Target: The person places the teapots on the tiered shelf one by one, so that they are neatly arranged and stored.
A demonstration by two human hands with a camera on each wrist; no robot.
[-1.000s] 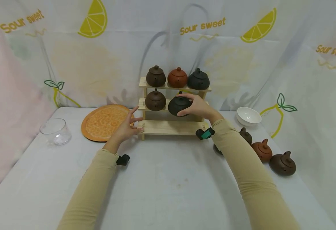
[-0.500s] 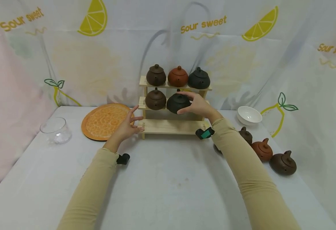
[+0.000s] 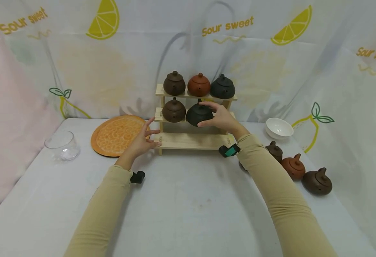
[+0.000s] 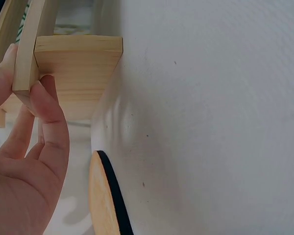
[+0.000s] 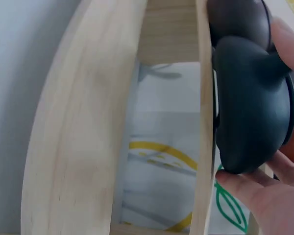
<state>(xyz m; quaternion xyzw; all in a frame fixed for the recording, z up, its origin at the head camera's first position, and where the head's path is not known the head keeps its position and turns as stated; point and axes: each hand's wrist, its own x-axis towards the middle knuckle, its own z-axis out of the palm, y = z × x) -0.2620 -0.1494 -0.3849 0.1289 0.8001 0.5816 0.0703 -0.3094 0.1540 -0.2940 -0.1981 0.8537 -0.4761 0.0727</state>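
Okay, we read this step as placing: our right hand (image 3: 224, 118) pinches the black teapot (image 3: 198, 116) between thumb and fingers, at the middle board (image 3: 158, 114) of the wooden rack (image 3: 191, 142), just beside a brown teapot (image 3: 173, 111). Our left hand (image 3: 140, 141) pinches the end of a rack board (image 4: 25, 68), thumb on one face, fingers on the other; looks like the lowest board, probably to steady the stand.

Next move, our call: get the base flat on the board, don't knock the brown neighbour, then spread the right fingers cleanly. We'd hold the left grip until the right is away. The red teapot (image 3: 293, 167) and its neighbours on the table likely queue for the same.

Views: head gives us the layout, including the top three pots (image 3: 199, 86), but our right hand covers part of the black one. Right wrist shows a thin pale sliver between its base and the board edge, so we can't confirm it's seated; also a stub near the thumb, likely the spout (image 5: 274, 67), which head doesn't resolve. Only left wrist shows the board pinch; from head those fingers just look splayed beside the rack.
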